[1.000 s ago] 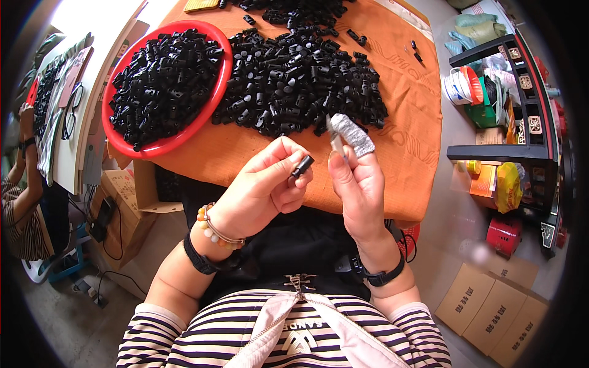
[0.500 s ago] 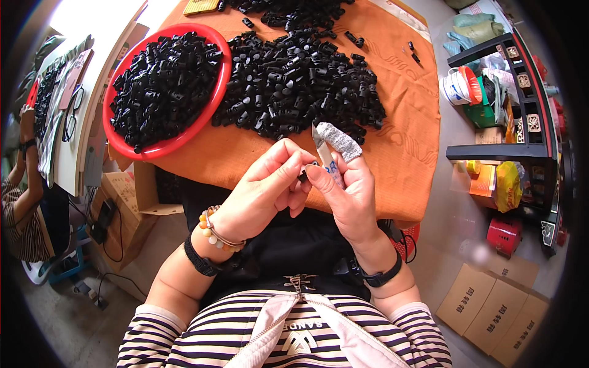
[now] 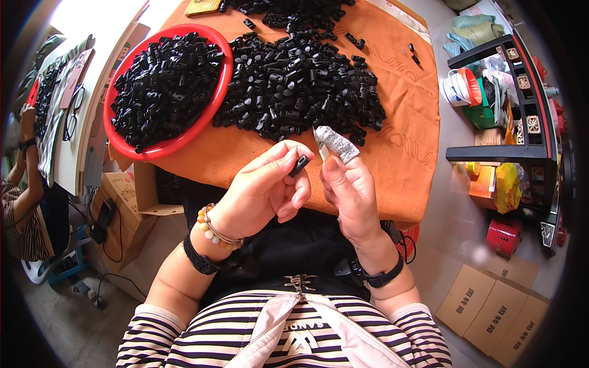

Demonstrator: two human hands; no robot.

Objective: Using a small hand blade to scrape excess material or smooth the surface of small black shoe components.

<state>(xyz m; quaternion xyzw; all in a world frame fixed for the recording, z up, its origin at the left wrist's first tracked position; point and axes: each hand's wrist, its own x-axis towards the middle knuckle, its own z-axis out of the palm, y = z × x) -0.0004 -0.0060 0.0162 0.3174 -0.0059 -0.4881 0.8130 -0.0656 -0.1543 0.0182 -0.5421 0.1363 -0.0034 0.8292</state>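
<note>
A small black plastic cord lock (image 3: 299, 165) is pinched between the thumb and fingers of my left hand (image 3: 261, 184), which wears a beaded bracelet. Close beside it on the right, my right hand (image 3: 351, 193) grips a small knife (image 3: 323, 149); its pale handle is mostly covered by the thumb and fingers, and the blade points up and away from me. A grey knitted sleeve (image 3: 338, 145) covers one finger of that hand. The hands are apart, over the table's near edge. Beyond them lies a heap of similar black cord locks (image 3: 294, 86).
At the left of the orange-covered table (image 3: 402, 122) stands a red basin (image 3: 228, 67) full of black pieces. A yellow pad (image 3: 202, 6) lies at the far edge. Cartons (image 3: 119, 214) stand at lower left; a black shelf (image 3: 497, 150) stands on the right. Another person's arm (image 3: 26, 165) shows far left.
My hands have drawn apart. The right hand with the knife has pulled away from the cord lock, which now shows plainly in my left fingers; the knife handle is more covered.
</note>
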